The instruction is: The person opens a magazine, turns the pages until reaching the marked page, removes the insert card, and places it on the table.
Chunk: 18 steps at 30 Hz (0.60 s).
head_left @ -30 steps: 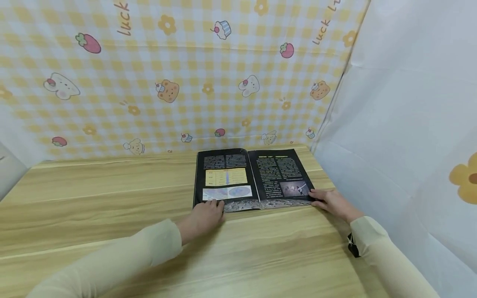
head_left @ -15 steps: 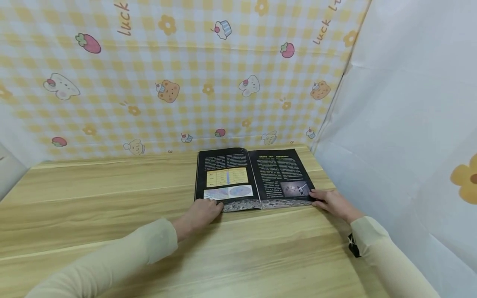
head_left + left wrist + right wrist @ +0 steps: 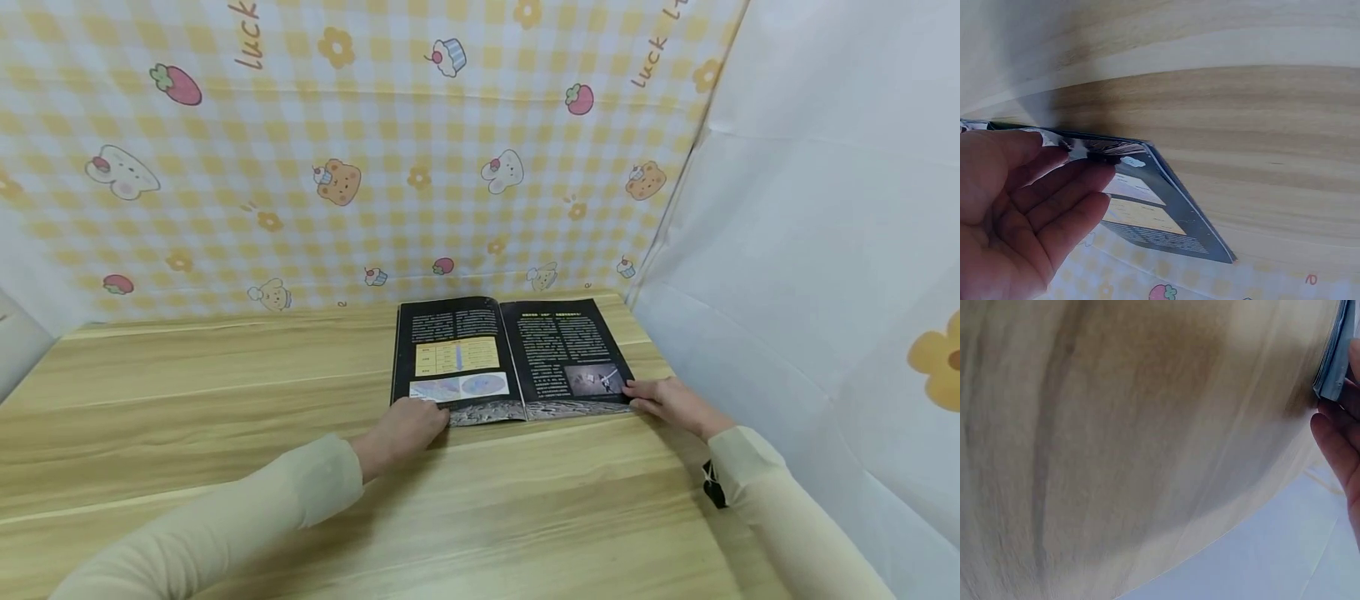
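Open magazine (image 3: 540,358), centre of frame
Likely light, floppy, slick; best held by its outer edges (image 3: 396,354). Your right hand (image 3: 673,405) pinches one; whether your left hand (image 3: 405,429) grips, I can't tell.

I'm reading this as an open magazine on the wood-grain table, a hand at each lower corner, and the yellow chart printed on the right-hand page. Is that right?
Not quite: the yellow chart is on the left-hand page, as the head view shows. The rest is right: open magazine, wood-grain table, left hand and right hand at its lower corners.
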Each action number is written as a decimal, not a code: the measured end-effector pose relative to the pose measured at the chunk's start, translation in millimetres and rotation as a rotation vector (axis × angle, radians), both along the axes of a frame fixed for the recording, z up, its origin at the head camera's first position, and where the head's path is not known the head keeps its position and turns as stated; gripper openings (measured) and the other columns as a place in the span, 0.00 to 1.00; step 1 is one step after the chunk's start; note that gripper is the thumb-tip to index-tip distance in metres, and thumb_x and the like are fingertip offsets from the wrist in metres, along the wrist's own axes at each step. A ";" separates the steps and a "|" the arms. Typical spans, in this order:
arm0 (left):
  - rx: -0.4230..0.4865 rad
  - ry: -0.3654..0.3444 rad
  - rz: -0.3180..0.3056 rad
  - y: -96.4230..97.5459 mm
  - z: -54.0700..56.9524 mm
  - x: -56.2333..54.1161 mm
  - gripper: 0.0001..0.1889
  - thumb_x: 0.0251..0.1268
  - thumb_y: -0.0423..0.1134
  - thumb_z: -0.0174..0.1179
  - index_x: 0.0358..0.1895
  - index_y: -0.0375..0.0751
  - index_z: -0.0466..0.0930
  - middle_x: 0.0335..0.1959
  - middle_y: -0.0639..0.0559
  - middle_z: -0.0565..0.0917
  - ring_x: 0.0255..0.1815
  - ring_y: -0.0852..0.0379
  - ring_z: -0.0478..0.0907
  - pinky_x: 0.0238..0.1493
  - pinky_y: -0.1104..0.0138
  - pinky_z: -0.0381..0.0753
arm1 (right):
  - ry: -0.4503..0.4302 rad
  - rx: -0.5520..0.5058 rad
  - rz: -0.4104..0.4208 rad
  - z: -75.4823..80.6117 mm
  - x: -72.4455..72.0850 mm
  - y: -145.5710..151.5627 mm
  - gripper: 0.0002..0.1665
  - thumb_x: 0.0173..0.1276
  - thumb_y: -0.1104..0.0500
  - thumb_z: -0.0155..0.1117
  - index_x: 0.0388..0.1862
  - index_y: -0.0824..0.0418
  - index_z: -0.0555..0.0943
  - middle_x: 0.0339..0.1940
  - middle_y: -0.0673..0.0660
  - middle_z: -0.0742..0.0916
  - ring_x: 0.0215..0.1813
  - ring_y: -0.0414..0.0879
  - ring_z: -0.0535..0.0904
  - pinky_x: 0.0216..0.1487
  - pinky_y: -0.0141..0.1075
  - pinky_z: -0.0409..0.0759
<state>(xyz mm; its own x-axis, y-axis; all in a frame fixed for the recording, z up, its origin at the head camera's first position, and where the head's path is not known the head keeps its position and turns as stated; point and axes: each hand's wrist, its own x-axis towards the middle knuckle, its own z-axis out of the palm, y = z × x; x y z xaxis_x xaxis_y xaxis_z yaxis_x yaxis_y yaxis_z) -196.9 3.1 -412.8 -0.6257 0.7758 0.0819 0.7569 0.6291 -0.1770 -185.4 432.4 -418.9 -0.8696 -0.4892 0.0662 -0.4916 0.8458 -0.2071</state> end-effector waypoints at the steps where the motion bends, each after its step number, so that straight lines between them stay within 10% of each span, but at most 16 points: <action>1: 0.003 -0.004 0.002 0.9 0.5 -0.2 0.06 0.54 0.27 0.62 0.25 0.40 0.77 0.19 0.50 0.80 0.18 0.57 0.75 0.19 0.64 0.77 | -0.005 0.003 0.000 0.6 -0.6 0.1 0.15 0.64 0.67 0.60 0.49 0.70 0.81 0.51 0.70 0.82 0.52 0.65 0.79 0.51 0.52 0.77; 18: -0.021 0.028 0.008 8.6 0.7 -2.8 0.06 0.55 0.29 0.62 0.25 0.41 0.77 0.19 0.50 0.81 0.16 0.55 0.75 0.17 0.62 0.77 | 0.145 -0.084 -0.045 -9.2 1.9 4.2 0.06 0.57 0.71 0.65 0.31 0.63 0.83 0.31 0.56 0.88 0.35 0.51 0.85 0.38 0.41 0.83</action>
<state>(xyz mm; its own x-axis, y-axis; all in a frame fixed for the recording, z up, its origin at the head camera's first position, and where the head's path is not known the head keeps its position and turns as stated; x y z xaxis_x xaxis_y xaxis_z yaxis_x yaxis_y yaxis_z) -199.8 11.7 -412.1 -0.6299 0.7722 0.0830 0.7461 0.6313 -0.2116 -183.5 436.5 -428.1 -0.8690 -0.4374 0.2315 -0.4834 0.8503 -0.2080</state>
